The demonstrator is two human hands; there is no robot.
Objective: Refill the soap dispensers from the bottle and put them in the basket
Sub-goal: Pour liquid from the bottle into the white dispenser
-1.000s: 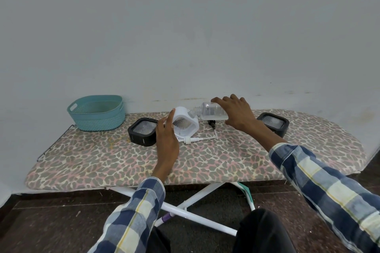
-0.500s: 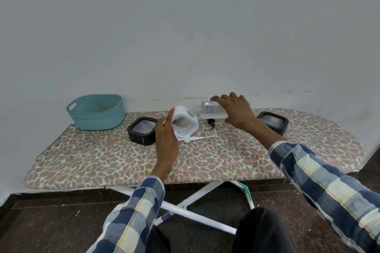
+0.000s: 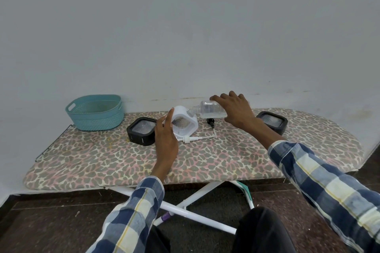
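Above the board, bottle (image 3: 207, 109) in right fingers (image 3: 224, 98), neck at white dispenser (image 3: 185, 122)

An ironing board (image 3: 205, 160) with a leopard-print cover in grey, pink and cream stands against a plain pale grey-white wall (image 3: 185, 26). Beneath the board, white crossed metal legs (image 3: 191, 203) rest on a dark reddish-brown stone floor (image 3: 41, 222). Faint brownish marks streak the wall just above the board.
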